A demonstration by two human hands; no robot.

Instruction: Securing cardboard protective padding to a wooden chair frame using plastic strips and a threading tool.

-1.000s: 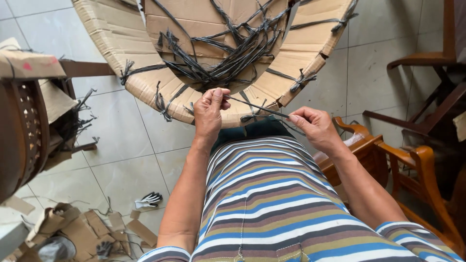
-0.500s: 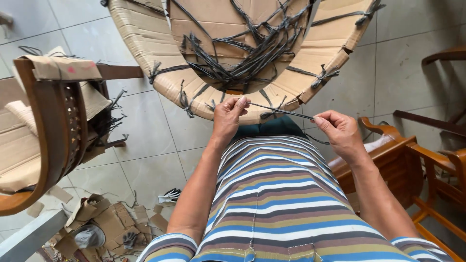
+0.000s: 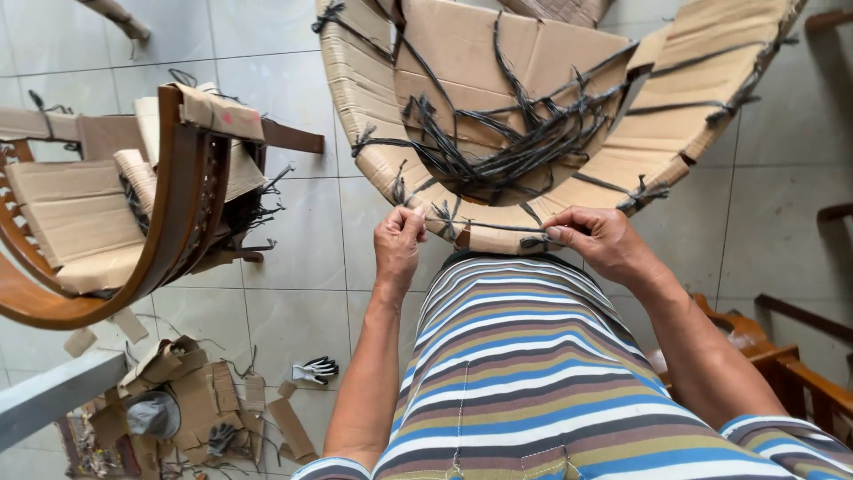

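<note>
Black strap [image 3: 493, 227] runs taut between your 2 hands, stretched across the near edge of the cardboard-wrapped chair [image 3: 498, 107] just in front of your striped shirt [image 3: 524, 373]. Your left hand [image 3: 398, 244] has its grip pressed together, pinching 1 end of that strap just left of the chair's near edge. Your right hand [image 3: 597, 238] pinches the other end, fingers curled against the cardboard at the same edge, right of the left hand. Beyond the strap, more black straps [image 3: 524, 142] cross and knot over the cardboard in the hollow of the chair. Well left of that chair, a second wooden chair [image 3: 133, 222] lies on the tiled floor [image 3: 302, 293], also partly wrapped in cardboard. Below and left of the wrapped chair, near your left forearm, a striped work glove [image 3: 313, 369] lies on the floor beside torn cardboard scraps [image 3: 191, 400]. Right of your right arm, part of a wooden armrest [image 3: 782, 364] shows.
</note>
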